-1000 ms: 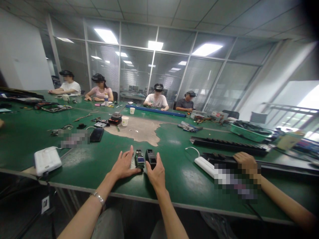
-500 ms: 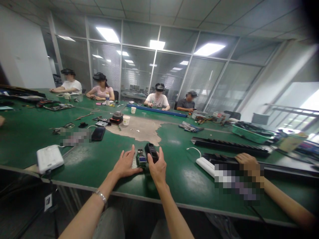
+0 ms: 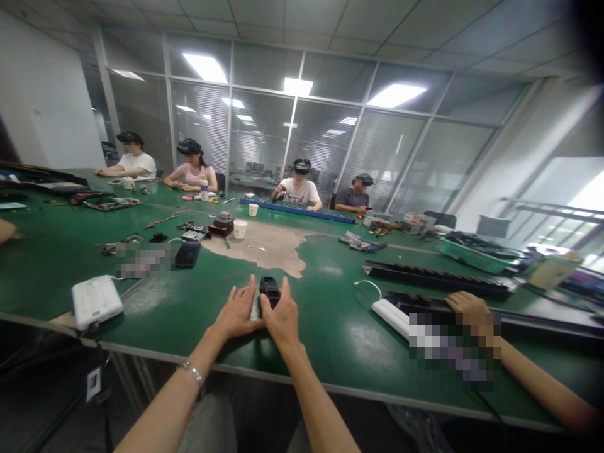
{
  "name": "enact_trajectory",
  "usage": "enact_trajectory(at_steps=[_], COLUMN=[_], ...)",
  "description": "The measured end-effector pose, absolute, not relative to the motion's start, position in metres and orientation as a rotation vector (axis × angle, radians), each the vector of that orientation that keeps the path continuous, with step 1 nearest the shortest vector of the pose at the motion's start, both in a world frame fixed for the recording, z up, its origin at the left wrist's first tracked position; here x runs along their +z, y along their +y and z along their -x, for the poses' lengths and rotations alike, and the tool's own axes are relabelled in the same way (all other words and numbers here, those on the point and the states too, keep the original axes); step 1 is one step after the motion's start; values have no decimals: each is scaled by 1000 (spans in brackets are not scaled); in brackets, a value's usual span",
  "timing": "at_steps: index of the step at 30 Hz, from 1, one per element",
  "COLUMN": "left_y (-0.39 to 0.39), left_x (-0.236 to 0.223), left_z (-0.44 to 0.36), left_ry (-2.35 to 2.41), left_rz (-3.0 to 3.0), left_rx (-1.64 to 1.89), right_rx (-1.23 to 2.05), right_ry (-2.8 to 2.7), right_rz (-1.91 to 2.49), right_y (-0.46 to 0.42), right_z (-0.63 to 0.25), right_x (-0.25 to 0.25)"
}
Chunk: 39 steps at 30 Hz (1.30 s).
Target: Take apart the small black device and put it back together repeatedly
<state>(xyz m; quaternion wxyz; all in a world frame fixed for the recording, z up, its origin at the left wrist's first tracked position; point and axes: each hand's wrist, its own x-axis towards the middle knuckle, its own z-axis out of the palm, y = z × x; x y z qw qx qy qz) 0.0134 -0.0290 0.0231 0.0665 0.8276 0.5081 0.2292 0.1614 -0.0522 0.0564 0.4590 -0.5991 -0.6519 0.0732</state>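
My right hand (image 3: 283, 319) grips a small black plastic housing (image 3: 270, 289), thumb on its near side and fingers along its right. The housing stands over the spot in front of me where a small green circuit board was visible; the board is now hidden. My left hand (image 3: 236, 313) rests on the green table (image 3: 330, 352) just left of the housing, its fingers stretched out and its thumb pointing toward my right hand. A pale bit shows between the left fingers and the housing; I cannot make out what it is.
On the left lie a white power bank (image 3: 97, 302) and a phone (image 3: 187, 254). Paper cups (image 3: 240, 229) stand further back. To the right are a white device (image 3: 391, 318), long black strips (image 3: 438, 280) and a co-worker's hand (image 3: 472, 309). Several people sit across the table.
My right hand has moved left with the black housing, bringing it over the circuit board, which has gone out of sight. My left hand has stayed almost in place.
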Motion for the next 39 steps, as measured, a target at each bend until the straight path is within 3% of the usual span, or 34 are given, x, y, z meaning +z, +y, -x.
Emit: enact_trajectory(at_steps=[10,39], left_y=[-30,-30], left_x=[25,23], left_z=[-16,-14], left_ry=[1540,1514], left_rz=[-2491,-2515], left_rx=[645,669], right_rx=[153,208], right_ry=[-1678,-1585], right_rz=[1490,1528], right_y=[-58,-53], right_z=[-162,-156], right_x=[34,53])
